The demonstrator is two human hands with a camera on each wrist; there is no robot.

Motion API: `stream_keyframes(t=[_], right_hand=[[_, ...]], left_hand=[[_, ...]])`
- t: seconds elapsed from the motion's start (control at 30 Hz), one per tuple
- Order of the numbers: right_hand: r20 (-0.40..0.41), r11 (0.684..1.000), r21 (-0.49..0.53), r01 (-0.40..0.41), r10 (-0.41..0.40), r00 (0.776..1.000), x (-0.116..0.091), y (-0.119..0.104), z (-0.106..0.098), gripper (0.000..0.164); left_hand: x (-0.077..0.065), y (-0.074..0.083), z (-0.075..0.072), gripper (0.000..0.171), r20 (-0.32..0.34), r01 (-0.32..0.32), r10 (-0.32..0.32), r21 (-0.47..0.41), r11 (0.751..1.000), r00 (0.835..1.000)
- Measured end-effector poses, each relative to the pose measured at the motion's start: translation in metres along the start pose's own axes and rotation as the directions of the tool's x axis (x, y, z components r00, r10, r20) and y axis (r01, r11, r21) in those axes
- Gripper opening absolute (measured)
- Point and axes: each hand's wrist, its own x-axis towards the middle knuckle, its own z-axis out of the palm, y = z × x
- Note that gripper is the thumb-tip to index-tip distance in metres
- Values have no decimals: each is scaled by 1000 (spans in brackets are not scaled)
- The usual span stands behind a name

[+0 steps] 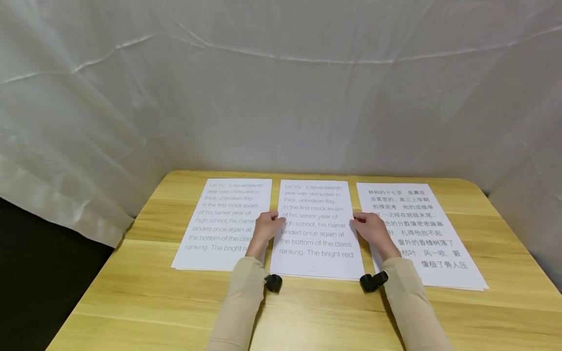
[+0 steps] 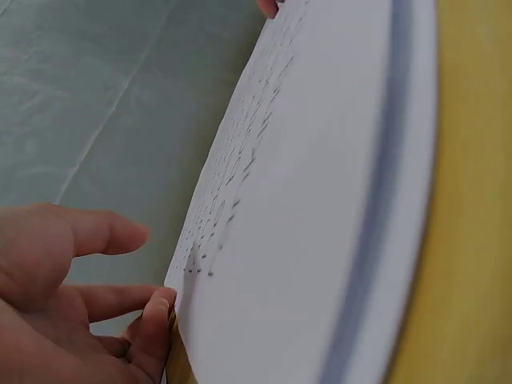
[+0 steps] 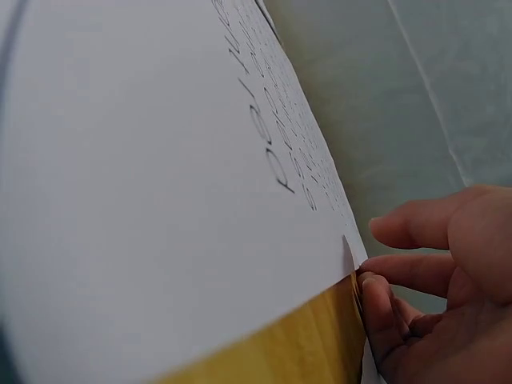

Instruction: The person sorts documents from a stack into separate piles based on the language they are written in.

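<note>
In the head view, the middle stack of printed paper (image 1: 316, 267) lies between both hands, its English text facing me. My left hand (image 1: 265, 229) touches its left edge with the fingertips. On the opposite edge are the fingertips of my right hand (image 1: 374, 230). Both wrist views show the thumb held apart from the paper, while the other fingers meet the side of the stack. To the left lies another stack of paper (image 1: 210, 261) with the same English text, partly covered by my left hand. A stack with Chinese text (image 1: 448, 279) lies to the right, partly behind my right hand and sleeve.
The wooden table (image 1: 320, 317) carries all three stacks in a row. A pale draped curtain (image 1: 307, 107) hangs behind it and at both sides. Small black cameras (image 1: 274, 283) sit at the wrists. A dark area (image 1: 39, 273) lies beyond the table's left edge.
</note>
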Motion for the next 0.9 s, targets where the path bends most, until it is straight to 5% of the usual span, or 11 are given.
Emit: stream_keyframes(t=[0.13,0.27,0.37,0.73,0.9], right_hand=[[18,1000,1,1,-1,1000,0,-2,-1,50],[24,1000,8,-3,3,1000,0,-3,-1,51],[27,1000,15,-7,6,1000,0,-3,-1,52],[10,996,89,30,-30,999,-4,2,-2,52],[-15,990,133,39,-37,999,-8,2,-3,52]], left_hand=[[0,1,2,13,-20,21,-22,-44,999,1000],[-1,1,1,43,-26,51,-54,-75,996,998],[-2,1,-1,50,-18,79,-82,-116,990,997],[1,-2,-1,49,-23,96,-103,-225,970,994],[3,-3,2,45,-37,59,-66,-165,985,997]])
